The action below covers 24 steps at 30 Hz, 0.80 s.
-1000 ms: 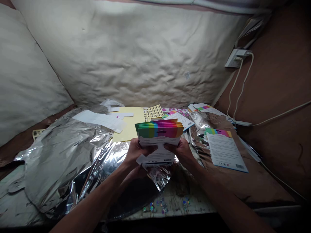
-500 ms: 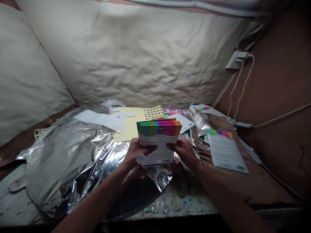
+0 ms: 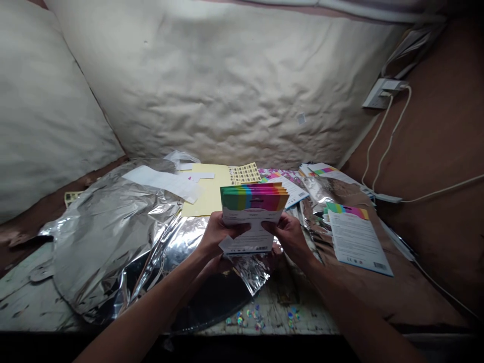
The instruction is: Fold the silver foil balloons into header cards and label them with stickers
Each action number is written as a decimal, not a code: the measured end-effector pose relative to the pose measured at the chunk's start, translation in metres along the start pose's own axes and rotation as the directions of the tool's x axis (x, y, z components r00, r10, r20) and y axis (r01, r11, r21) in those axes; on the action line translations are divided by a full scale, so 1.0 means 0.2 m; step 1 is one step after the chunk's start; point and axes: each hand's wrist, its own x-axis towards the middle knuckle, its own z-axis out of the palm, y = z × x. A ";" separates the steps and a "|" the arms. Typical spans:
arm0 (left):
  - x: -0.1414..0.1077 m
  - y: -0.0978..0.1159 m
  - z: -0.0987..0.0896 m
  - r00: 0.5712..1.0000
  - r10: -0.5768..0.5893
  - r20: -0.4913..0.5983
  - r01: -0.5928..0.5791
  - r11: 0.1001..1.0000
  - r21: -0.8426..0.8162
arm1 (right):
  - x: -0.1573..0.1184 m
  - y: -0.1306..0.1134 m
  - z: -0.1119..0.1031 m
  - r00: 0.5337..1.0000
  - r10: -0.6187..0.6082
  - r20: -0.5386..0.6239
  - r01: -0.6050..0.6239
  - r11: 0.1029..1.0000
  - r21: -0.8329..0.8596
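Observation:
A stack of printed cards [image 3: 249, 214] with rainbow-coloured tops and hang slots stands upright between both hands, white printed backs toward me. My left hand [image 3: 216, 234] grips its left side, thumb across the front. On the right side, my right hand [image 3: 291, 233] holds the stack the same way. A small white slip [image 3: 226, 244] shows by the left thumb at the lower left corner. Below the cards, crinkled silver foil [image 3: 254, 275] lies on the table. The fingers behind the stack are hidden.
One similar card [image 3: 359, 242] lies at right on brown paper [image 3: 408, 282]. Silver foil sheeting [image 3: 102, 232] covers the left. Behind are a yellow sheet [image 3: 207, 189], a label sheet [image 3: 245, 174] and a white strip [image 3: 166, 182]. Shiny sequins [image 3: 249, 317] lie near the front edge. Cables [image 3: 372, 151] hang from a socket [image 3: 383, 94].
The whole view has shifted slightly, so things appear farther right. Both hands keep their hold on the card stack, which looks nearly unchanged.

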 end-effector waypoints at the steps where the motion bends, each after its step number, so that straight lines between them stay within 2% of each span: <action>1: 0.00 -0.01 0.00 1.000 0.003 0.000 -0.003 1.000 -0.004 | 0.00 0.00 0.00 1.000 -0.004 -0.003 0.004 1.000 -0.011; 6: 0.01 -0.04 0.00 1.000 -0.011 -0.027 0.009 0.998 -0.056 | 0.02 0.01 0.01 1.000 -0.002 0.003 0.002 0.996 -0.088; 8: 0.01 -0.04 0.00 0.998 -0.029 -0.063 0.023 0.995 -0.094 | 0.02 -0.01 0.01 0.995 -0.086 -0.045 0.074 0.974 -0.213; 9: 0.01 -0.04 0.00 0.996 -0.040 -0.084 0.030 0.993 -0.116 | 0.02 -0.04 0.01 0.977 -0.184 -0.112 0.140 0.938 -0.316; 10: 0.01 -0.03 0.00 0.994 -0.052 -0.095 0.039 0.990 -0.138 | 0.01 -0.06 0.01 0.932 -0.312 -0.186 0.206 0.875 -0.438; 11: 0.01 -0.03 0.00 0.993 -0.063 -0.102 0.047 0.987 -0.157 | 0.00 -0.09 0.02 0.862 -0.449 -0.235 0.260 0.790 -0.555; 12: 0.01 -0.02 0.00 0.992 -0.070 -0.105 0.052 0.985 -0.167 | -0.02 -0.13 0.04 0.802 -0.554 -0.223 0.305 0.701 -0.644; 13: 0.00 -0.01 0.00 0.993 -0.068 -0.101 0.051 0.985 -0.164 | -0.03 -0.16 0.07 0.784 -0.604 -0.147 0.355 0.628 -0.692; 15: 0.00 0.00 0.00 0.995 -0.035 -0.090 0.023 0.992 -0.126 | -0.06 -0.21 0.14 0.827 -0.550 0.121 0.473 0.561 -0.679; 17: 0.00 0.01 0.00 0.997 0.014 -0.081 -0.020 0.997 -0.079 | -0.07 -0.23 0.22 0.852 -0.396 0.342 0.520 0.570 -0.637; 18: -0.01 0.01 0.00 0.997 0.034 -0.074 -0.039 0.997 -0.067 | -0.07 -0.24 0.26 0.861 -0.324 0.391 0.508 0.577 -0.640; 21: -0.01 0.01 0.00 0.997 0.049 -0.061 -0.052 0.997 -0.053 | -0.05 -0.24 0.33 0.886 -0.187 0.424 0.447 0.588 -0.674; 24: -0.01 0.03 0.00 0.997 0.048 -0.057 -0.050 0.998 -0.038 | -0.03 -0.22 0.34 0.891 -0.179 0.416 0.430 0.626 -0.651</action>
